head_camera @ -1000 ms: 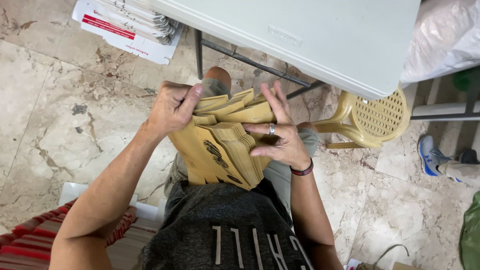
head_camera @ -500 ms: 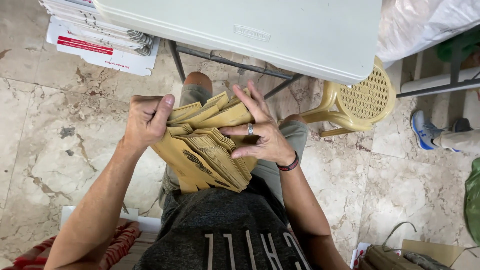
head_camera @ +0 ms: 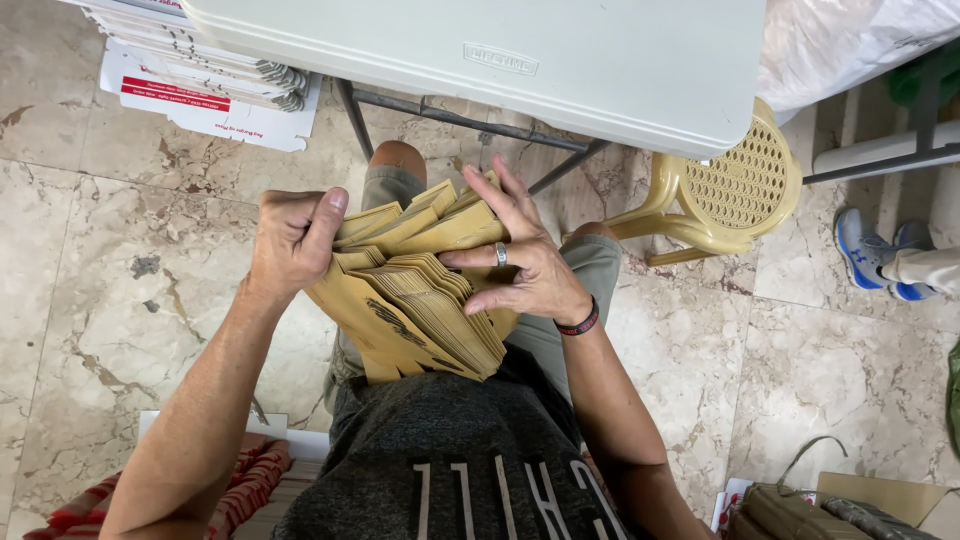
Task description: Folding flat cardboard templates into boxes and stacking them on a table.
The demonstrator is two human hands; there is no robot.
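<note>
Envelopes (head_camera: 415, 300) stacked edge-up on your lap, so they fan. Left hand (head_camera: 290, 240) clenched on the stack's end; right hand (head_camera: 525, 265) splays fingers, parting them.

Envelopes (head_camera: 420, 300): matt tan paper, thick fanned stack. Floor (head_camera: 120, 270): polished veined marble, slightly glossy. Counter (head_camera: 520, 60): smooth pale plastic top on dark metal legs. Chair (head_camera: 735, 190): yellow plastic, perforated seat. Shirt (head_camera: 450, 450): grey knit cloth, matt.
</note>
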